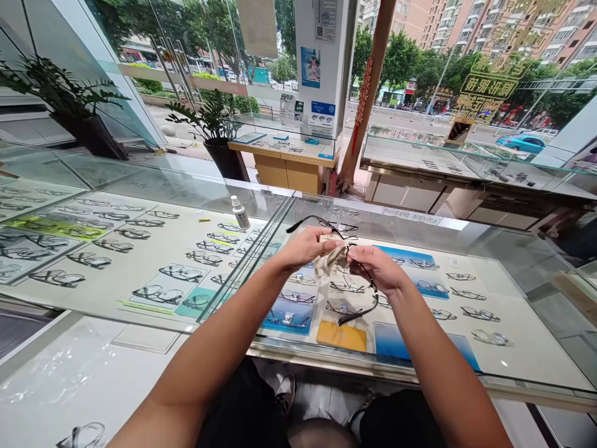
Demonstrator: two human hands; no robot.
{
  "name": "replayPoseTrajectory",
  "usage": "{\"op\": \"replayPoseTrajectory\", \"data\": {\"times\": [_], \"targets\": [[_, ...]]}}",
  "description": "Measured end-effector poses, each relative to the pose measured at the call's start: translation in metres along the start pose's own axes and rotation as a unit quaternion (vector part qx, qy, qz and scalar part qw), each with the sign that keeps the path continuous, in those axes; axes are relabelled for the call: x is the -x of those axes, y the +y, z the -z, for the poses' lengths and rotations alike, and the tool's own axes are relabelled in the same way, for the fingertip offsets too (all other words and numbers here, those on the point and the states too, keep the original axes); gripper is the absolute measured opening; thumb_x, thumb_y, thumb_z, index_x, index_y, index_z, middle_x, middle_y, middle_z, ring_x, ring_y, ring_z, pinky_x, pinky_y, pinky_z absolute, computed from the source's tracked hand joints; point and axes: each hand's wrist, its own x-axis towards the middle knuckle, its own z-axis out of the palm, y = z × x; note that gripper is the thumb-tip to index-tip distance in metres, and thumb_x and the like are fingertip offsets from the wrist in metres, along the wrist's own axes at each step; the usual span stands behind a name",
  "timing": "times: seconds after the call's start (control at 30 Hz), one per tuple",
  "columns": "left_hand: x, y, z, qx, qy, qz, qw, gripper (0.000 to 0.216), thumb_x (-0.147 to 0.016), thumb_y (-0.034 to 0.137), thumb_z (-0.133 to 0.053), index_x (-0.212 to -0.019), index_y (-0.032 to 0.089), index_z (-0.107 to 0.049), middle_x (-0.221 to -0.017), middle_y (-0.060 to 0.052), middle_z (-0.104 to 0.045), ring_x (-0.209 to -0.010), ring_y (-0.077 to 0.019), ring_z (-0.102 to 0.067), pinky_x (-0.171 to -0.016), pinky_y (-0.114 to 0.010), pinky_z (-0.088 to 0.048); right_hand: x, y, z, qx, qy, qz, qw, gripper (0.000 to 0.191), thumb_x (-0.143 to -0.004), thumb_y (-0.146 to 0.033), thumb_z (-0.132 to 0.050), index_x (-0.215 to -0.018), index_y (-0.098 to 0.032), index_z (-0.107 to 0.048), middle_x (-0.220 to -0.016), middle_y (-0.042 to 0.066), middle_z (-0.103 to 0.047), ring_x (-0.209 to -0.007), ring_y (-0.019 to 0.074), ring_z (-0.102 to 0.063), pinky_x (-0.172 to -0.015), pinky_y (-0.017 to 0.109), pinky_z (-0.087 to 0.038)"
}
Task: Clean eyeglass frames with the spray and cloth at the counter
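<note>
A pair of thin black-framed glasses [357,314] is held over the glass display counter [489,246], its temples spread out to the upper left and lower right. My left hand [305,244] is closed on a beige cleaning cloth [330,260] pressed against the glasses. My right hand [380,267] pinches the frame beside the cloth. Both forearms reach in from the bottom of the view.
A small white spray bottle [240,212] stands on the counter to the left. Several pairs of glasses [180,272] lie on trays under the glass. Potted plants [212,121] and more display cases [286,152] stand behind, by the shop window. Another pair of glasses [84,434] lies at the bottom left.
</note>
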Motion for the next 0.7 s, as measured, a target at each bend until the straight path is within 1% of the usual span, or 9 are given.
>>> {"op": "replayPoseTrajectory", "data": {"times": [0.1,0.2,0.27,0.37,0.43,0.5,0.57,0.7], "targets": [[-0.002,-0.001,0.002,0.010,0.047,-0.001,0.999,0.043,-0.074,0.053,-0.088,-0.072,0.016,-0.067,-0.065,-0.002,-0.062,-0.056,-0.0133,-0.051,-0.052,-0.024,-0.035,0.000,0.000,0.000,-0.004,0.003,-0.002,1.000,0.042,-0.070,-0.054,-0.094,-0.071,-0.017,-0.074,-0.062,-0.002,-0.055,-0.055,0.0098,-0.035,-0.059,0.029,-0.028],[-0.003,-0.002,0.002,0.040,0.061,0.000,0.997,0.043,-0.073,0.053,-0.088,-0.075,0.016,-0.068,-0.067,-0.002,-0.064,-0.057,-0.0134,-0.052,-0.053,-0.024,-0.036,0.000,0.001,-0.001,-0.004,0.007,0.003,1.000,0.042,-0.069,-0.055,-0.094,-0.071,-0.017,-0.075,-0.062,-0.001,-0.054,-0.057,0.0111,-0.037,-0.058,0.029,-0.027],[-0.002,-0.001,0.001,0.059,0.035,0.014,0.998,0.040,-0.071,0.050,-0.090,-0.079,0.016,-0.070,-0.071,-0.003,-0.067,-0.060,-0.0142,-0.055,-0.056,-0.024,-0.039,0.000,0.002,-0.001,-0.002,0.011,0.008,1.000,0.042,-0.069,-0.055,-0.094,-0.071,-0.017,-0.074,-0.063,-0.001,-0.055,-0.058,0.0116,-0.038,-0.058,0.029,-0.026],[-0.001,0.001,-0.002,0.075,-0.037,0.045,0.995,0.032,-0.068,0.042,-0.091,-0.080,0.018,-0.074,-0.075,-0.003,-0.071,-0.064,-0.0167,-0.059,-0.060,-0.026,-0.044,-0.001,0.002,-0.001,0.004,0.014,0.007,1.000,0.043,-0.070,-0.055,-0.093,-0.072,-0.017,-0.074,-0.063,-0.001,-0.055,-0.057,0.0109,-0.037,-0.058,0.029,-0.025],[0.000,0.002,-0.006,0.078,-0.049,0.054,0.994,0.028,-0.067,0.038,-0.090,-0.077,0.019,-0.074,-0.073,-0.003,-0.070,-0.063,-0.0172,-0.059,-0.060,-0.027,-0.045,-0.001,0.002,-0.001,0.005,0.007,0.002,1.000,0.044,-0.070,-0.056,-0.093,-0.072,-0.017,-0.074,-0.062,-0.002,-0.053,-0.055,0.0099,-0.034,-0.058,0.029,-0.025],[0.000,0.000,-0.010,0.080,-0.034,0.051,0.995,0.026,-0.068,0.037,-0.088,-0.074,0.018,-0.072,-0.070,-0.002,-0.067,-0.061,-0.0161,-0.056,-0.058,-0.027,-0.042,0.000,0.001,-0.001,0.003,0.003,0.000,1.000,0.044,-0.069,-0.056,-0.094,-0.072,-0.017,-0.074,-0.061,-0.002,-0.052,-0.055,0.0092,-0.031,-0.058,0.029,-0.025],[-0.001,-0.002,-0.012,0.084,-0.017,0.044,0.995,0.028,-0.069,0.037,-0.088,-0.072,0.018,-0.068,-0.067,-0.001,-0.064,-0.059,-0.0143,-0.052,-0.057,-0.025,-0.039,0.001,0.000,-0.001,0.005,0.001,0.001,1.000,0.043,-0.070,-0.056,-0.094,-0.072,-0.017,-0.074,-0.061,-0.003,-0.052,-0.056,0.0098,-0.032,-0.059,0.029,-0.027],[-0.003,-0.005,-0.010,0.086,0.019,0.019,0.996,0.036,-0.069,0.042,-0.089,-0.072,0.017,-0.064,-0.067,0.001,-0.060,-0.060,-0.0120,-0.049,-0.057,-0.024,-0.035,0.002,-0.003,-0.002,0.006,-0.006,0.008,1.000,0.042,-0.072,-0.055,-0.093,-0.071,-0.017,-0.073,-0.059,-0.003,-0.049,-0.057,0.0109,-0.034,-0.058,0.029,-0.026]]}}
